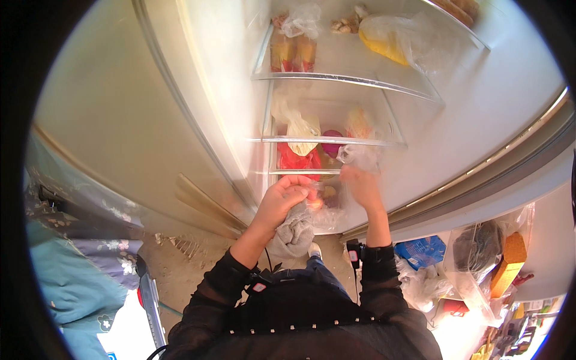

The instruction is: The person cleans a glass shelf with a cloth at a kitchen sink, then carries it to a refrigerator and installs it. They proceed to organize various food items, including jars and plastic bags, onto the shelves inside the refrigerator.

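My left hand (287, 197) grips a grey cloth (294, 229), which hangs below the fingers in front of the open refrigerator. Thin clear plastic shows at its fingertips, but I cannot tell if it is held. My right hand (361, 188) is blurred, with its fingers curled, just below a clear plastic bag (360, 155). Whether it grips that bag I cannot tell. Behind the hands, a red plastic bag (299, 161) and a pale tied bag (302, 130) sit at the lower glass shelves (333, 141). A purple round thing (332, 143) lies beside them.
Bottles (293, 54) and a yellow item in clear plastic (382, 45) stand on an upper shelf (346, 80). The refrigerator door (117, 126) hangs open at left. Plastic bags (418, 279) and a blue packet (423, 252) lie at right. Flowered fabric (108, 256) is at left.
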Demonstrator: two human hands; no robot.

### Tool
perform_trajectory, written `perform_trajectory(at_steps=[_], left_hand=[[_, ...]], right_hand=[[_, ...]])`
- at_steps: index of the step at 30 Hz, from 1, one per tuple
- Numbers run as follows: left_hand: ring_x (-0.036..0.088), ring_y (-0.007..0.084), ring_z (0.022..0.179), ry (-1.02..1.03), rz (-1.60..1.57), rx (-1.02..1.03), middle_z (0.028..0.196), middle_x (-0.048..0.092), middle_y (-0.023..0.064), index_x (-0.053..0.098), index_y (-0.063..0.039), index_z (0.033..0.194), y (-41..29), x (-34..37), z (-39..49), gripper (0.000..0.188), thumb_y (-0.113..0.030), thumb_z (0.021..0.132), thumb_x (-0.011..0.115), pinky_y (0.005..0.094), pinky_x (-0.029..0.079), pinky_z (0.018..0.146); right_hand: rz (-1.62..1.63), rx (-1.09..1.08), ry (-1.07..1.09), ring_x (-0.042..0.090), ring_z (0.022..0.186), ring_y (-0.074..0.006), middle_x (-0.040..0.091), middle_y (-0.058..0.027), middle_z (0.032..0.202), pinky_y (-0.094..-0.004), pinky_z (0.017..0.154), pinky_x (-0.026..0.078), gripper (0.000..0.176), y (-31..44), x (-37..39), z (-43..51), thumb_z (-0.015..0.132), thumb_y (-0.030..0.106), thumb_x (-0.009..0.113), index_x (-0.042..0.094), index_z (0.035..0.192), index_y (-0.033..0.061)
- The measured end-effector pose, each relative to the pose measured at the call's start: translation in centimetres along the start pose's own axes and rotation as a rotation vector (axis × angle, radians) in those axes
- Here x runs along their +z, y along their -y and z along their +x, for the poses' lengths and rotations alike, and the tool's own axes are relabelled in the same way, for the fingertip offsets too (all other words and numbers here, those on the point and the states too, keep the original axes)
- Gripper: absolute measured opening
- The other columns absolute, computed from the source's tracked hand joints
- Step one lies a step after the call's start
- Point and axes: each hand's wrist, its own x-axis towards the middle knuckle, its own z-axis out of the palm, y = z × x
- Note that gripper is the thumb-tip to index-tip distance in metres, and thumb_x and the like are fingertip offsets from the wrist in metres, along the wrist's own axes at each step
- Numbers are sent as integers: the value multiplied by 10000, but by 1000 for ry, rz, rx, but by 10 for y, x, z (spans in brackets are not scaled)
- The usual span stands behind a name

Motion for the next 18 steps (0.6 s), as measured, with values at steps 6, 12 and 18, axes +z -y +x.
perform_trajectory(at_steps=[6,12,18], left_hand=[[613,109,796,-25,28,-3,905,671,84,573,-12,1142,3,-3,-2,252,-99,908,603,226,490,706],[604,114,880,-69,132,-20,918,672,84,567,-14,1148,5,-3,-9,262,-123,912,602,244,461,794],[591,100,877,-149,185,-49,920,669,74,570,-23,1144,-5,2,-7,256,-130,914,603,239,445,817]], right_hand=[[-182,148,341,603,1035,-402,658,-221,1070,-457,876,474,470,-44,46,-41,858,423,622,620,1128,38],[-108,116,325,582,1083,-392,633,-220,1138,-435,903,464,431,-42,64,-23,839,346,652,598,1132,36],[-185,-164,21,387,1317,-408,427,-235,1394,-506,997,400,699,-44,86,28,772,344,734,454,1350,66]])
